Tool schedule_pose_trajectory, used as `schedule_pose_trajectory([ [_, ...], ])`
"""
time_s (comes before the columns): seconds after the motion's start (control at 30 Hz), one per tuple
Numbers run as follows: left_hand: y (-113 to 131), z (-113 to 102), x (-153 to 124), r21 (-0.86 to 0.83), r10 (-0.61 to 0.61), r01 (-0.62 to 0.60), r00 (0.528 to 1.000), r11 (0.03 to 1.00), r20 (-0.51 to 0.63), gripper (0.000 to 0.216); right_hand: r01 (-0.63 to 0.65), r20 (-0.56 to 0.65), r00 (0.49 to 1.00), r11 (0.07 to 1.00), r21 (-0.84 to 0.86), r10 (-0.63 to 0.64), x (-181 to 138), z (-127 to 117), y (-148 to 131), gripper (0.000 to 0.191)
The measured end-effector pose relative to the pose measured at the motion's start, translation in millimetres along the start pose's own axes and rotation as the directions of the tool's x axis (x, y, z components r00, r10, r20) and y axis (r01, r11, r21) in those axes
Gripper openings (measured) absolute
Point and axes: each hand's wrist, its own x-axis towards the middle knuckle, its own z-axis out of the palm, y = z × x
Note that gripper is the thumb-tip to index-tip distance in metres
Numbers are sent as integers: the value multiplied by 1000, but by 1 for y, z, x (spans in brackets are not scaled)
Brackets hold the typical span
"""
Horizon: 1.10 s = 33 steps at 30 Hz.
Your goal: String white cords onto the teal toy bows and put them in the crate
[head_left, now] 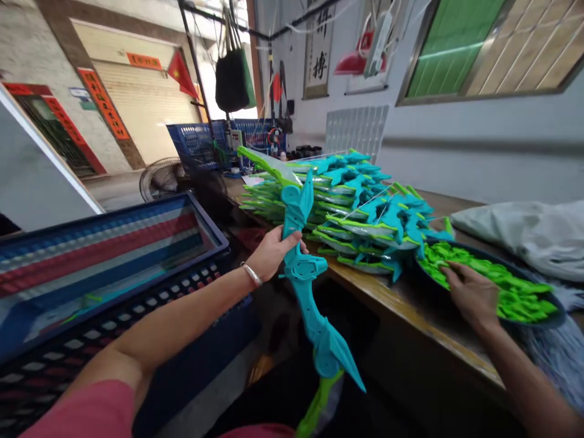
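Note:
My left hand point(272, 252) is wrapped round the grip of a turquoise toy bow point(306, 274), held upright and slightly tilted in front of me. Bright green limbs extend from both its ends; the lower one runs down near my lap. On the right, my right hand point(472, 295) reaches into a dark round tray point(554, 316) heaped with small bright green plastic pieces point(515, 292). Its thumb and fingers pinch together at the heap's left side, apparently on one green piece. Beyond the held bow, a pile of similar toy bows point(360, 207) covers much of the table.
A wooden table point(401, 304) runs along the right, its front edge close to me. At my left stands a blue plastic crate point(201, 243) with a striped lining. A fan point(159, 179) sits behind it. Whitish sacking point(511, 234) and pale strings point(556, 359) lie near the tray.

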Motion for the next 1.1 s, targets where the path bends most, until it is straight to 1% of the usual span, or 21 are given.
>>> schedule_pose_trajectory([
  [0.07, -20, -6, -4, -19, -43, 42, 997, 999, -66, 58, -4, 124, 992, 995, 98, -9, -38, 11, -35, 27],
  [0.13, -33, -12, -6, -25, -63, 60, 992, 998, -108, 56, -21, 240, 970, 982, 187, -25, -78, 24, -79, 30],
  [0.17, -38, -15, -7, -26, -65, 62, 991, 998, -117, 55, -25, 280, 959, 969, 246, -46, -96, 30, -102, 28],
  [0.2, -41, -18, -8, -31, -66, 63, 991, 998, -119, 55, -31, 320, 942, 928, 371, -97, -111, 35, -126, 23],
  [0.23, -43, -20, -10, -45, -71, 66, 991, 997, -114, 54, -14, 344, 924, 889, 458, -164, -122, 41, -149, 17],
  [0.3, -44, -23, -14, -87, -92, 84, 991, 993, -99, 54, 34, 353, 894, 828, 560, -276, -134, 50, -188, 11],
  [0.33, -44, -24, -17, -110, -102, 91, 990, 990, -93, 54, 60, 351, 881, 813, 580, -315, -135, 54, -203, 12],
  [0.4, -42, -25, -24, -138, -107, 95, 991, 986, -81, 52, 97, 350, 865, 804, 587, -360, -134, 62, -224, 17],
  [0.47, -40, -26, -31, -153, -96, 85, 993, 985, -68, 47, 120, 355, 857, 815, 567, -374, -129, 69, -234, 16],
  [0.57, -38, -28, -41, -181, -102, 93, 994, 979, -41, 42, 145, 362, 857, 846, 514, -367, -120, 76, -241, 3],
  [0.6, -37, -29, -44, -190, -104, 96, 994, 977, -32, 41, 161, 369, 851, 854, 494, -374, -117, 77, -244, 2],
  [0.7, -36, -31, -52, -193, -77, 75, 997, 978, -1, 35, 245, 404, 800, 856, 455, -444, -108, 75, -254, 7],
  [0.77, -37, -32, -57, -175, -39, 42, 999, 984, 24, 32, 305, 393, 782, 847, 435, -484, -105, 72, -263, 7],
  [0.9, -37, -31, -66, -137, 31, -24, 998, 990, 50, 29, 368, 361, 790, 854, 368, -496, -108, 66, -275, 6],
  [1.0, -34, -29, -71, -109, 69, -64, 997, 992, 45, 30, 363, 382, 793, 872, 328, -474, -112, 61, -280, 6],
  [1.1, -29, -26, -76, -64, 76, -74, 996, 995, 36, 34, 352, 360, 820, 888, 297, -446, -114, 58, -282, 4],
])
